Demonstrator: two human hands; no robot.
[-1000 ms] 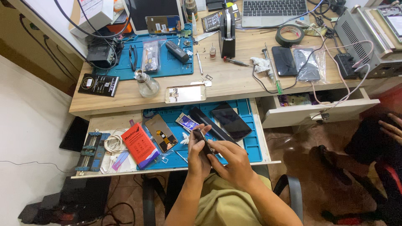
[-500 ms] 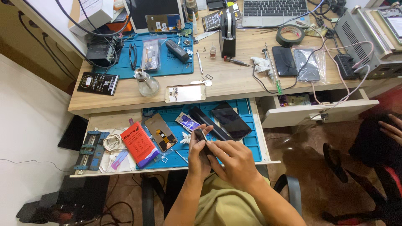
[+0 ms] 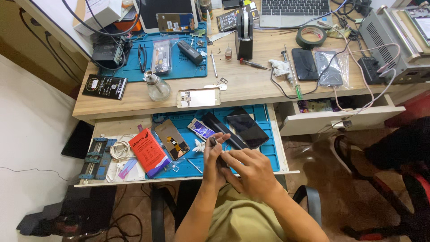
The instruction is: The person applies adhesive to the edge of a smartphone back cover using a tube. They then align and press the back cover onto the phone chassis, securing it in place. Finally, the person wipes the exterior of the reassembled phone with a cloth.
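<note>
Black, slim phone part pinched upright by both hands' closed fingers.

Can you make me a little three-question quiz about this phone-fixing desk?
1. True or false: both hands are working on one small dark part.
2. What lies on the blue mat just left of the hands? A) an orange-red packet B) a banana C) a toy car
3. Fill in: the white drawer on the right is pulled ____.

Key
1. True: the left hand and right hand pinch the small dark part together.
2. A: the orange-red packet lies partly on the blue mat.
3. Open: the white drawer is open.
</note>
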